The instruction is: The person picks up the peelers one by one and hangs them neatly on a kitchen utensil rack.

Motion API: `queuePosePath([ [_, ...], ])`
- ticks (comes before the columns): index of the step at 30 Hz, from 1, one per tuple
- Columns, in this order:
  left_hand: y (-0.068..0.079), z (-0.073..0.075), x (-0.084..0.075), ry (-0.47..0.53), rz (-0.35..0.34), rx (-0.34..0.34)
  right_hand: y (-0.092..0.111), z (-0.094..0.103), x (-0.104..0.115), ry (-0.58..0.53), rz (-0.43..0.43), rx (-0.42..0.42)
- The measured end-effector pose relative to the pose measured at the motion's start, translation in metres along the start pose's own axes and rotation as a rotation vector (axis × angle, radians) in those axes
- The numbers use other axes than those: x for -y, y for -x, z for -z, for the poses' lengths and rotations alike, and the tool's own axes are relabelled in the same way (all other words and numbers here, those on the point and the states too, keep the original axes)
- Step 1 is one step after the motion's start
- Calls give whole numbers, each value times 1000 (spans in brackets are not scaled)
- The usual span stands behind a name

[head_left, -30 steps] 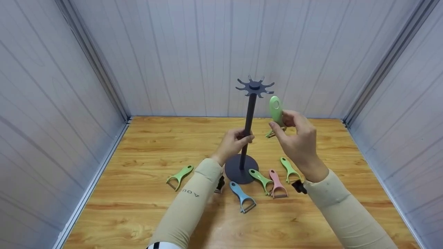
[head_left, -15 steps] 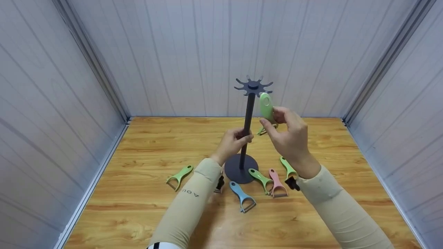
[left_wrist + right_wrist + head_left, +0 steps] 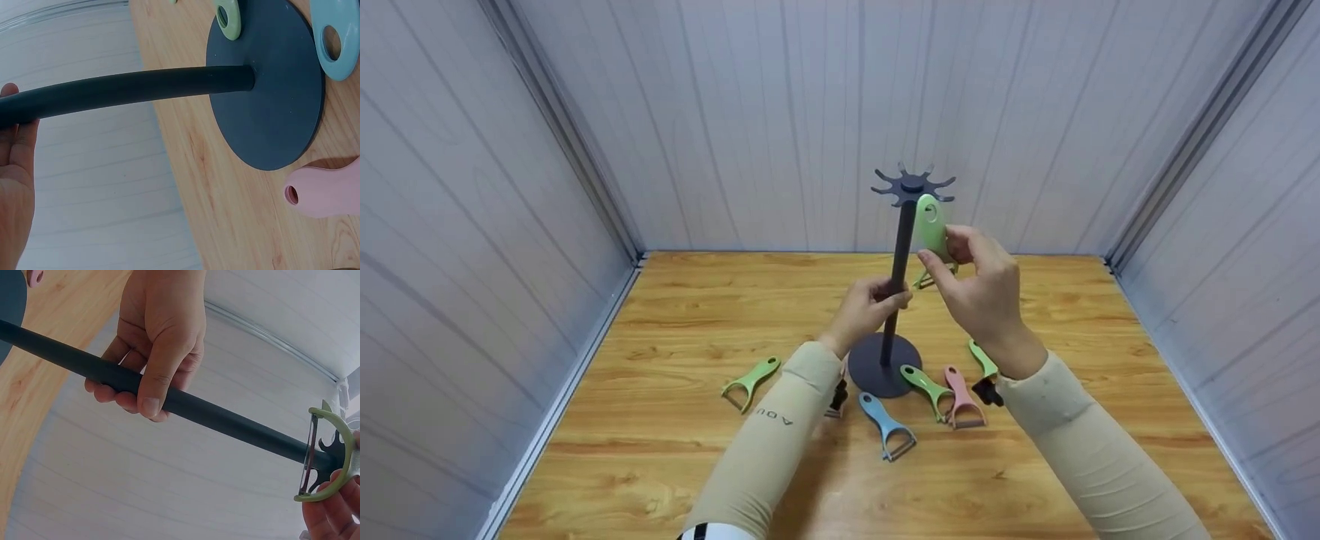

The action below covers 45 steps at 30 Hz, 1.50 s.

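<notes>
My left hand grips the pole of a dark upright stand around mid-height. In the right wrist view its thumb lies across the pole. A ring of curved hooks tops the stand. My right hand pinches a light green peeler between thumb and fingers, handle up and blade down. The handle's holed end overlaps the front hooks in the head view. The peeler's blade end shows near the stand's top in the right wrist view, where most of that hand is cut off.
The stand's round base rests on the wooden table. Around it lie a blue peeler, a pink peeler and green peelers, one at left. A pink handle shows in the left wrist view. Panel walls surround the table.
My right hand has brought the green peeler leftward and slightly up, from right of the stand to its hooks. The left hand has stayed on the pole.
</notes>
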<state>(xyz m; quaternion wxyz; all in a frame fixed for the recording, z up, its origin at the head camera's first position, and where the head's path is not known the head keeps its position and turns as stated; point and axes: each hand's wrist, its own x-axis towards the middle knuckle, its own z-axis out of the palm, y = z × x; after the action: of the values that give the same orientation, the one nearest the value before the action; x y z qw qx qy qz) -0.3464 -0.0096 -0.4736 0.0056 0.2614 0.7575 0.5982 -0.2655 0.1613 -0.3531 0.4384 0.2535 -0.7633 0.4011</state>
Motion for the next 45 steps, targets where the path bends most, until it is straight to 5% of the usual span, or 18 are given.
queuePosePath([
  [9, -1, -4, -2, -21, -1, -28, 1, -3, -5, -21, -32, 8],
  [16, 10, 1, -33, 11, -19, -15, 2, -4, -4, -4, -33, 7],
  [24, 12, 5, -42, -9, -27, 26, 4, -5, -5, 11, -54, 15],
  [41, 13, 5, -36, 8, -24, 38, 9, -3, -7, 51, -61, 31],
  [45, 7, 0, -17, 7, -11, 6, 12, 1, -12, 65, -77, 40],
])
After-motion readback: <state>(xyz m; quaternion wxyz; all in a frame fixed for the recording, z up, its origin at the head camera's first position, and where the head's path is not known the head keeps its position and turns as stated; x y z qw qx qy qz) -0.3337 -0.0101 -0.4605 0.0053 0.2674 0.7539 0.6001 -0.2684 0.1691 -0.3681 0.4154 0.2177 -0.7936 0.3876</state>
